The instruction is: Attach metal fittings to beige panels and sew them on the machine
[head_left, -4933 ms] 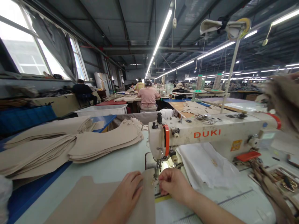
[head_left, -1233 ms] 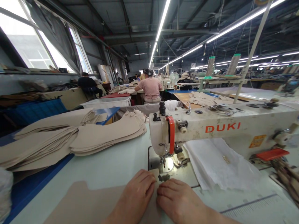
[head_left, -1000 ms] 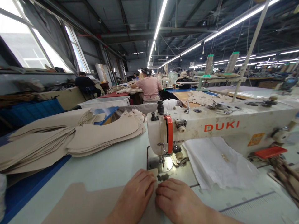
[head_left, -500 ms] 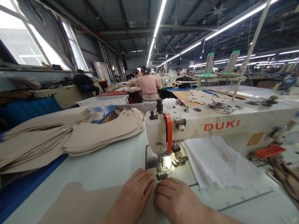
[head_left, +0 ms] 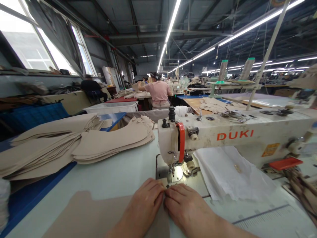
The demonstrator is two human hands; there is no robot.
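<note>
My left hand (head_left: 142, 206) lies flat on a tan cut fabric piece (head_left: 91, 216) spread over the pale table, its fingertips at the piece's far edge. My right hand (head_left: 189, 208) rests beside it, fingers bent and pressed together at the same edge; what they pinch is hidden. Both sets of fingertips meet just in front of the needle and presser foot (head_left: 172, 170) of a white DUKI sewing machine (head_left: 223, 137).
Stacks of tan cut pieces (head_left: 74, 145) lie at the left on the table. White paper-like sheets (head_left: 232, 175) sit under the machine arm. Brown straps (head_left: 302, 188) lie at the right edge. Other people (head_left: 158, 94) sit at benches farther back.
My hands have drawn closer together, fingertips now touching over the fabric edge and covering the small dark spot seen before. The view shifted slightly.
</note>
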